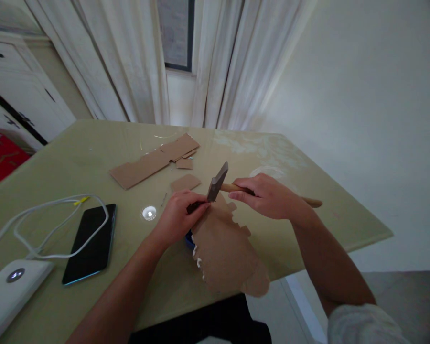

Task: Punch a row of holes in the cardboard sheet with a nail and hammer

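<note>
My right hand (263, 195) is wrapped round the wooden handle of a hammer (218, 182), whose metal head hangs at the fingertips of my left hand (184, 210). The left thumb and fingers are pinched together at the upper edge of a brown cardboard piece (227, 248); whatever sits between them is too small or hidden to make out. Jagged tabs run along the cardboard's right edge, and white blobs line its left edge. Part of a blue object (189, 240) shows under that left side. The cardboard's rounded lower end reaches over the table's front edge.
Cardboard strips (154, 160) and a smaller cardboard scrap (185, 182) lie farther back on the table (272, 253). To the left are a small shiny round dish (149, 213), a phone (91, 243), a white cable (53, 255) crossing it, and a white power bank (16, 296).
</note>
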Demonstrator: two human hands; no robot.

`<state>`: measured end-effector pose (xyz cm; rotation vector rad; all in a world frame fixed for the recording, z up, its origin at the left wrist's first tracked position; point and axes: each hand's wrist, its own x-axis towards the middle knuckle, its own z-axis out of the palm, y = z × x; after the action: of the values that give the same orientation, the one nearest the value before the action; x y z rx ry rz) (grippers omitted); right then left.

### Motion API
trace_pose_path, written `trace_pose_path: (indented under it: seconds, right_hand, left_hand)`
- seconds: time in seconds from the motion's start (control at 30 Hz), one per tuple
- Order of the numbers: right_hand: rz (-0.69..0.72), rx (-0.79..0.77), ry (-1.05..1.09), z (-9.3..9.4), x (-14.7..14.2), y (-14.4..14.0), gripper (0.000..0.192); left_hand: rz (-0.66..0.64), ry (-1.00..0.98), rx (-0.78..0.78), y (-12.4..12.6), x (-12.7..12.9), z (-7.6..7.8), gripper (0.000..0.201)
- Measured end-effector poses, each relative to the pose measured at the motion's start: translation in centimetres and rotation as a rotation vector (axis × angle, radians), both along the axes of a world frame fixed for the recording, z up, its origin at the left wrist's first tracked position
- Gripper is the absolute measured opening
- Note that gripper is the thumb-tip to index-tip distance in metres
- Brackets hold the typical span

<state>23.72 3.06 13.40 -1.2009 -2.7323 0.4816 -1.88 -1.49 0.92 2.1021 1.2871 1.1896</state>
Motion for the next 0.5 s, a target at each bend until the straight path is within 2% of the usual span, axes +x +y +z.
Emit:
trace_pose_path:
  seconds: [0.1, 0.27, 0.43, 0.5]
  right_hand:
    - [0.009, 0.006, -0.022, -0.4, 0.0, 0.2, 0.041]
    - [0.008, -0.043, 0.118, -0.7, 0.5, 0.7, 0.046]
    - [0.051, -0.032, 0.095, 0.5, 0.5, 1.1, 0.043]
    - [0.077, -0.023, 0.066, 1.1, 0.4, 1.3, 0.041]
  left_hand:
    - [-0.003, 0.012, -0.010, -0.1, -0.1, -0.1, 0.014]
    - [0.008, -0.015, -0.006, -0.2, 0.0, 0.0, 0.015]
    - [-0.003, -0.022, -0.023, -0.7, 0.0, 0.2, 0.013]
    - [-0.013, 0.003, -0.034, -0.8, -0.2, 0.1, 0.022]
